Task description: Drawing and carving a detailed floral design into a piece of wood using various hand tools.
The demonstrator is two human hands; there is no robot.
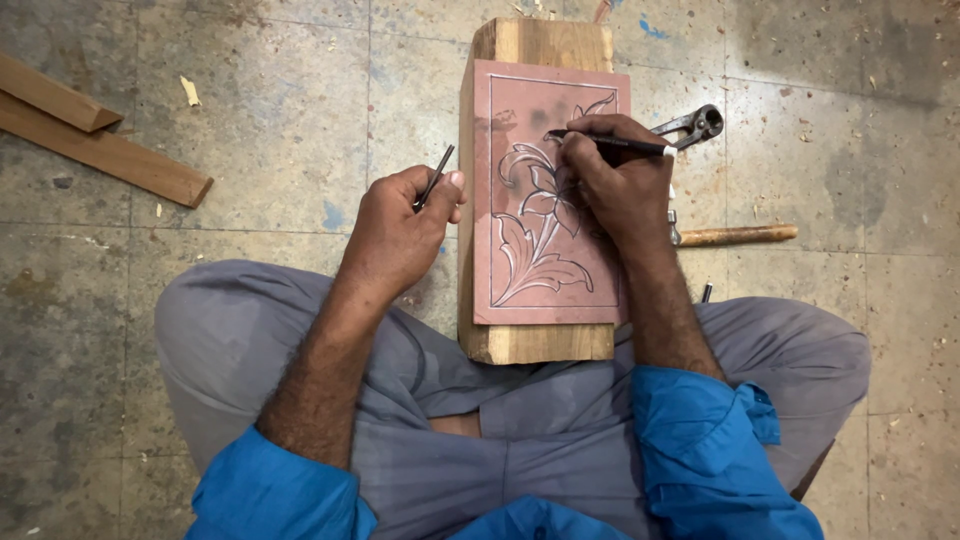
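Your right hand [615,180] grips a dark pen [608,142], its tip touching the reddish panel [548,190] beside the drawn flower [540,215]. Your left hand [400,225] is closed around a thin metal rod [434,178], resting just left of the panel. The panel lies flat on a wooden block [535,45] set on the floor between your knees. Just past your right hand lie pincers [692,124] and a wooden-handled tool [735,236]; two wood strips [95,135] sit well apart at the far left
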